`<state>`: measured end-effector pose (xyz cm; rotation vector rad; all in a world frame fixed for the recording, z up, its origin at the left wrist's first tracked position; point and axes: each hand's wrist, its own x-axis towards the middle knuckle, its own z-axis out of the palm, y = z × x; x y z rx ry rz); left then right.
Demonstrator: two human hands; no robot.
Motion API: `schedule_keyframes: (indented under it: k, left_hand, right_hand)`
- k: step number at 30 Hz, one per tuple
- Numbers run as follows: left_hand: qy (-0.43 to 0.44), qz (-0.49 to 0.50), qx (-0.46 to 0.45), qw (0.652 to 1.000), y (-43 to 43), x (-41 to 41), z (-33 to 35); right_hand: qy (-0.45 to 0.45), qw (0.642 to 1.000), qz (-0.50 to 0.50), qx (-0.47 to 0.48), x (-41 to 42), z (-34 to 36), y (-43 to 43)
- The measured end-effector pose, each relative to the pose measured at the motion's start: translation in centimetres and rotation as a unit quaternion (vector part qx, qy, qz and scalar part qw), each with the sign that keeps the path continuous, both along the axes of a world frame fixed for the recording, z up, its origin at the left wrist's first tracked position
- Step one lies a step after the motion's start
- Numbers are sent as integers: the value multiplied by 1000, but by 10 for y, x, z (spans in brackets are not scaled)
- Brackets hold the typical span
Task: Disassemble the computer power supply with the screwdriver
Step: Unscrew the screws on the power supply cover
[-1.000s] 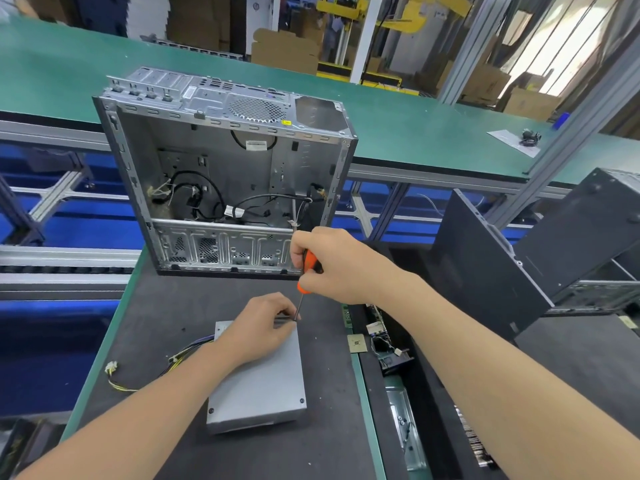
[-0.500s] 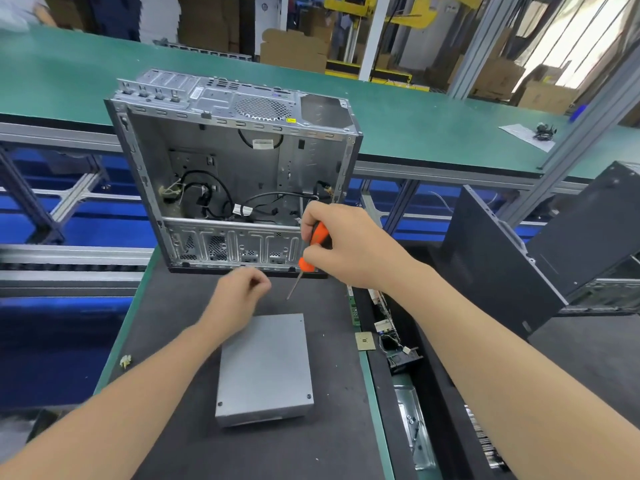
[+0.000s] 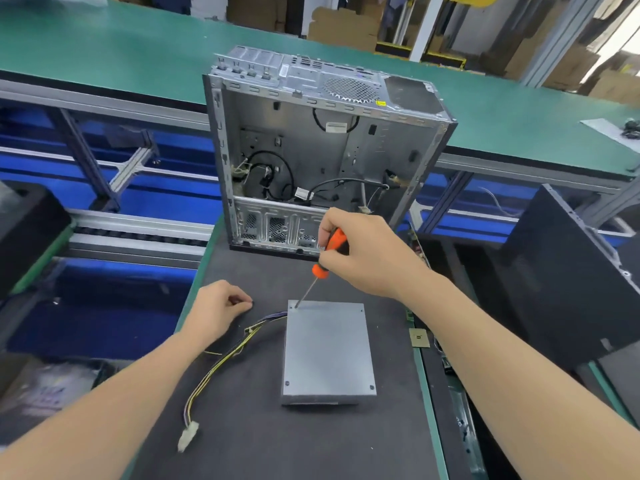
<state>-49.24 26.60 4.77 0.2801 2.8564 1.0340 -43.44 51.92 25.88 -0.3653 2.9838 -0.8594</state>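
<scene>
Dark matting covers the table (image 3: pixel 311 441) under both arms, with one long green belt (image 3: pixel 138 60) running across the far side. One grey power supply (image 3: pixel 328 353) lies flat on the mat near the middle, its lid facing up; three screws show at its corners, two near and one far right, and the far left corner is under the tool tip. One bundle of yellow and dark wires (image 3: pixel 221 362) leaves its left side and curls toward the near left, ending in one pale plug (image 3: pixel 188 435). One open computer case (image 3: pixel 322 150) stands upright just beyond it. One small square chip (image 3: pixel 419 338) lies at the right edge of the table.

One screwdriver (image 3: pixel 327 256) with an orange handle is clenched in the right hand (image 3: pixel 363 254), fingers wrapped around the handle; its shaft slants down-left and the tip meets the far left corner of the power supply. The left hand (image 3: pixel 218 308) rests on the mat left of the power supply, apart from it, fingers curled into a loose fist; whether that grip holds anything small, I cannot tell.
</scene>
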Motion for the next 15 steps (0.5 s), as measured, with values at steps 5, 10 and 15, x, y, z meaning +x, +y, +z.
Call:
schedule_keyframes:
  k: [5, 10, 15]
  left_hand:
    - [47, -57, 8, 997, -9, -1, -11]
    - [67, -76, -3, 995, -10, -5, -5]
    - [66, -89, 86, 990, 12, 32, 34]
  right_hand:
    - [8, 1000, -20, 2, 6, 2, -6]
    - [19, 999, -28, 5, 15, 3, -11]
    - [28, 1000, -13, 1, 33, 2, -14]
